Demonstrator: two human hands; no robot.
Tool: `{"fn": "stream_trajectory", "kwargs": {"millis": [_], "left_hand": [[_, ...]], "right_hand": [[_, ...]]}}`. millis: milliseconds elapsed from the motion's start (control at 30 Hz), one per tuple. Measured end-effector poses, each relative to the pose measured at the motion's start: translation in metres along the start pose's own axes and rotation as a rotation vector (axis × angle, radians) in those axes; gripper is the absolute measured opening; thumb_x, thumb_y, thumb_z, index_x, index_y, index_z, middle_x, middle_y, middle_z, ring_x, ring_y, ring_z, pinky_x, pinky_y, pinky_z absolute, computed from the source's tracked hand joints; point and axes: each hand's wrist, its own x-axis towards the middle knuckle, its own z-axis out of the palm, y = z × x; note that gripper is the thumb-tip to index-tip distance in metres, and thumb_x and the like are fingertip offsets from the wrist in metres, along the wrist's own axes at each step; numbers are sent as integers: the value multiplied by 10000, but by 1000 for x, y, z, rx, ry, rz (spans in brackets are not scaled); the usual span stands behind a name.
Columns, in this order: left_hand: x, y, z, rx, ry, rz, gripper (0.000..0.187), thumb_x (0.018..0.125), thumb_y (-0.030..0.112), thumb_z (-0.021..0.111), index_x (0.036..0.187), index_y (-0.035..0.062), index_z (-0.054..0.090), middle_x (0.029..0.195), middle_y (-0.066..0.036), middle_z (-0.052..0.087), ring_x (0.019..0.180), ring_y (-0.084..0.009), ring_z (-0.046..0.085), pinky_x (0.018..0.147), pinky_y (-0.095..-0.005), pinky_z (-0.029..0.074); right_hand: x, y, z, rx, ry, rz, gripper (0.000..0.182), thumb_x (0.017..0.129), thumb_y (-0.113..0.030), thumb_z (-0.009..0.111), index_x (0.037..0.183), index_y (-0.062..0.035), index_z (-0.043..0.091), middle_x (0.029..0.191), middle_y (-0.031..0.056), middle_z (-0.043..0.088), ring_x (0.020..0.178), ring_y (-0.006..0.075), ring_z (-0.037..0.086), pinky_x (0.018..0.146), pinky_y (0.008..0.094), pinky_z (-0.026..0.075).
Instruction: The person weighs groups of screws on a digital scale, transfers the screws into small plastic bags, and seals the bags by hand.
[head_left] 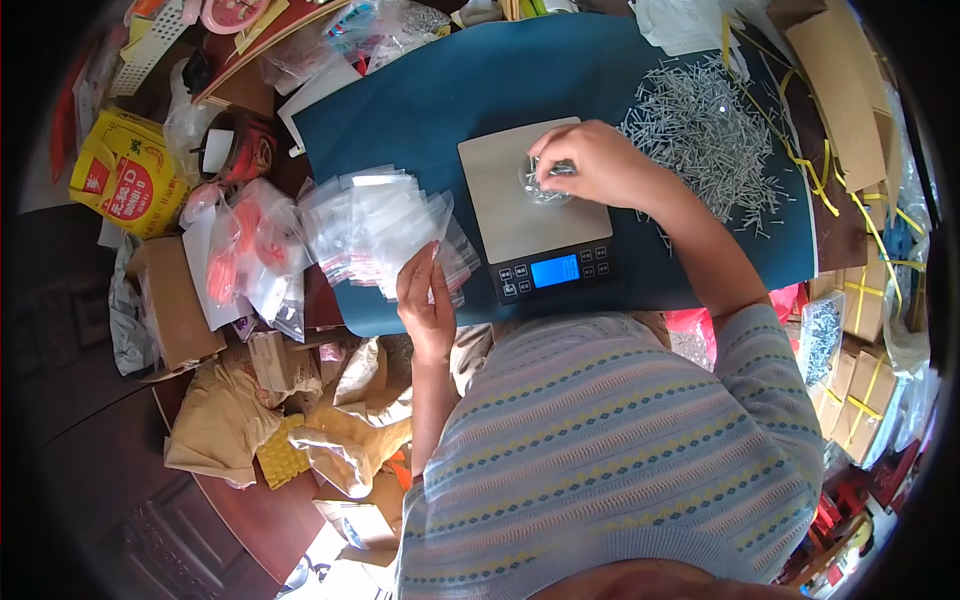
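My right hand (598, 165) is over a small clear round dish (530, 182) on a kitchen scale (500, 215). Its fingers are curled together at the dish, with bits of metal showing between them that look like screws. The scale's blue display is lit, but the digits are too blurred to read. A large heap of silvery screws (710, 135) lies to the right of the scale. At the heap of small clear zip bags (370, 220) on the left, my left hand (427, 300) has its fingertips pinched together on a bag's edge.
A dark blue mat (430, 90) covers the table. Left stand a yellow bag (130, 175), a dark red tin (245, 145) and plastic bags with red contents (250, 245). Yellow straps (815, 185) and cardboard boxes (860, 300) are at the right. Brown paper bags (215, 420) lie lower left.
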Motion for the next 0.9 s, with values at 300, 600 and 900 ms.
{"fn": "stream_trajectory", "kwargs": {"millis": [300, 600, 900], "left_hand": [[23, 11, -26, 30, 52, 7, 301, 914, -64, 463, 1176, -14, 602, 1167, -155, 602, 1092, -270, 562, 939, -342, 441], [15, 25, -39, -175, 75, -152, 49, 843, -43, 642, 881, -11, 642, 772, -86, 618, 692, -140, 616, 642, -271, 495], [8, 31, -35, -280, 7, -208, 225, 753, 127, 803, 687, 15, 620, 575, -3, 555, 550, -57, 466, 516, -214, 382]], "right_hand": [[-40, 14, -43, 13, 247, 240, 120, 827, -100, 690, 928, -38, 670, 910, 64, 696, 823, 146, 670, 653, 266, 541], [-58, 33, -36, -148, 191, 425, 213, 811, -154, 697, 1007, -77, 662, 1070, 116, 665, 970, 278, 647, 833, 383, 517], [-54, 91, 40, -688, 225, 347, 337, 803, -249, 707, 1052, -91, 545, 1392, 166, 407, 1389, 349, 254, 1081, 587, 192]]}}
